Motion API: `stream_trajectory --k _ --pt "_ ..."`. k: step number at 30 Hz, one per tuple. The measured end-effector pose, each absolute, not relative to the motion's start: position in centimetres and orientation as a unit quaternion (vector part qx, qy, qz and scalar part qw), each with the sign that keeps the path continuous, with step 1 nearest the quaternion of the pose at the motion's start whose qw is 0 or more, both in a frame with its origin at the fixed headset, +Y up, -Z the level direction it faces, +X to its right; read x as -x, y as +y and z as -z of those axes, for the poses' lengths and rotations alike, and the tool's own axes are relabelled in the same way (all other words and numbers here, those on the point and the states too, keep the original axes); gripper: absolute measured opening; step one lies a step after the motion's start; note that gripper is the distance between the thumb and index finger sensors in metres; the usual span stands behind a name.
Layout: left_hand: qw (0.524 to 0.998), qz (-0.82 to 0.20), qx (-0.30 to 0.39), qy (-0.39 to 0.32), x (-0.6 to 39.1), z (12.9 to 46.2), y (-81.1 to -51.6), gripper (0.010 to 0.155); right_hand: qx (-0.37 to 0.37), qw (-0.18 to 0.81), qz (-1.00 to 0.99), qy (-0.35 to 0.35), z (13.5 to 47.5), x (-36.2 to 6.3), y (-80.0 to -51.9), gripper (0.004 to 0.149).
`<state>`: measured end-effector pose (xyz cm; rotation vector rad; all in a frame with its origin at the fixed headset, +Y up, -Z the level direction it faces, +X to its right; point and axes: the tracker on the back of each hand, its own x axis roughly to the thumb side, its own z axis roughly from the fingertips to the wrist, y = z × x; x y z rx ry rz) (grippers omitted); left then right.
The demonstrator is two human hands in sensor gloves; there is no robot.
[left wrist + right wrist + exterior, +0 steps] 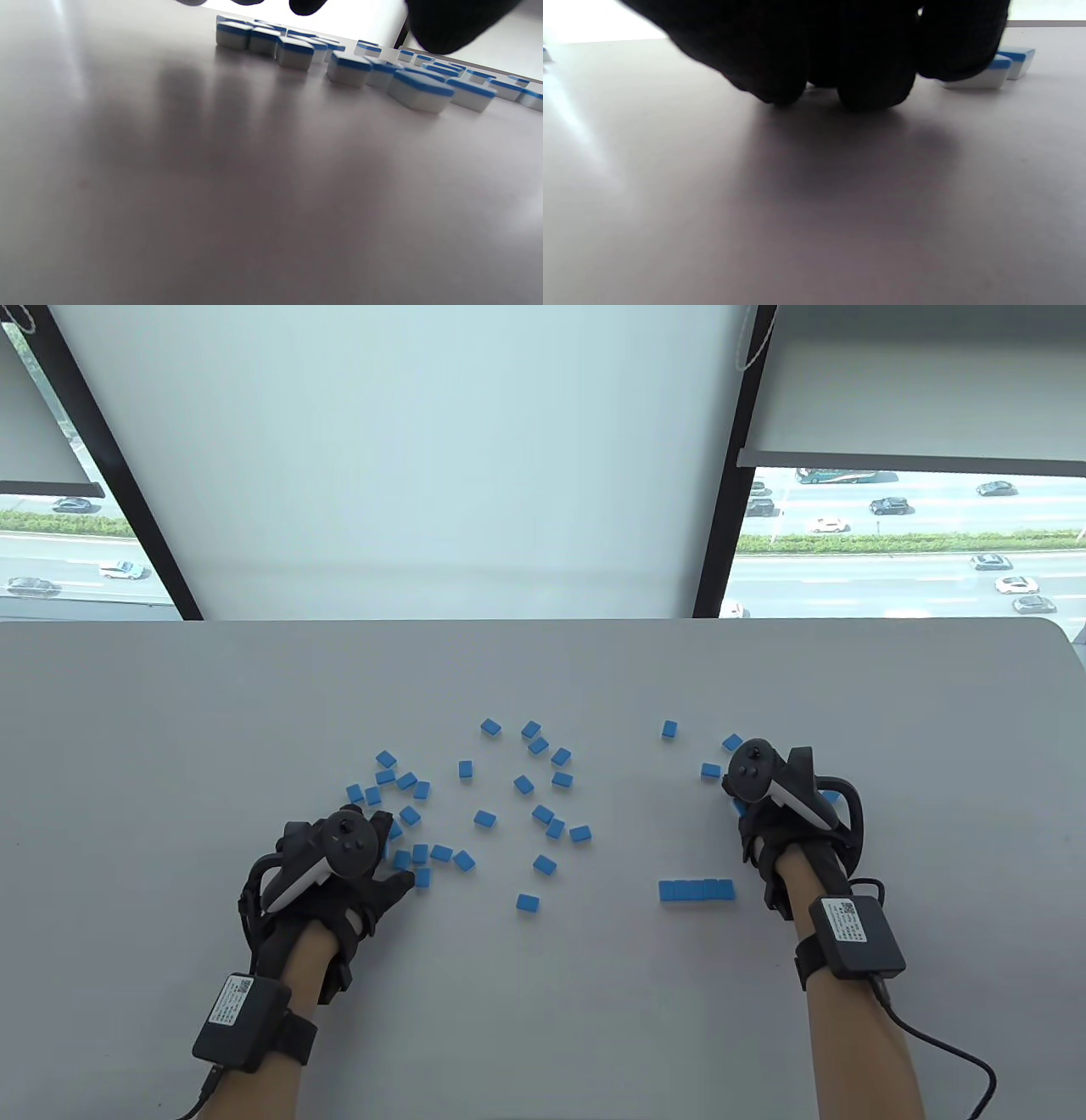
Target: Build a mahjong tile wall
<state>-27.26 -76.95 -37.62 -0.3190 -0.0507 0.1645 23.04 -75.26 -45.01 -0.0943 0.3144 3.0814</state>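
**Here: both hands low among the tiles**

Table view: loose blue tiles [484,818] scatter across the grey table [543,1001]; a short row of tiles [696,890] lies just beside the right hand [785,806]. The left hand [339,865] rests at the scatter's left edge.

Left wrist view: fingers [449,25] hang relaxed above the tiles, holding nothing.

Right wrist view: fingers [874,84] curl down to the table; whether they hold a tile I cannot tell.
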Motion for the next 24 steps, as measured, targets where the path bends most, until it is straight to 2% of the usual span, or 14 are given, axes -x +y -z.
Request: stream_trajectory --k 7,12,20,24 --pt "0.984 -0.082 0.155 -0.029 27.1 37.7 -77.0 0.086 0.021 0.016 -0.996 0.085 44.2 -22.4 -75.0 0.055" --pt "0.984 -0.092 0.151 -0.033 27.1 37.5 -76.9 0.086 0.01 0.058 -0.997 0.044 42.7 -21.6 -72.7 0.058" --pt "0.983 -0.098 0.152 -0.032 27.1 37.3 -76.9 0.086 -0.045 0.093 -0.995 -0.011 37.9 -19.3 -68.4 0.058" --pt "0.983 -0.101 0.15 -0.031 27.2 37.1 -76.8 0.086 -0.07 0.098 -0.992 -0.044 35.5 -17.9 -67.7 0.058"
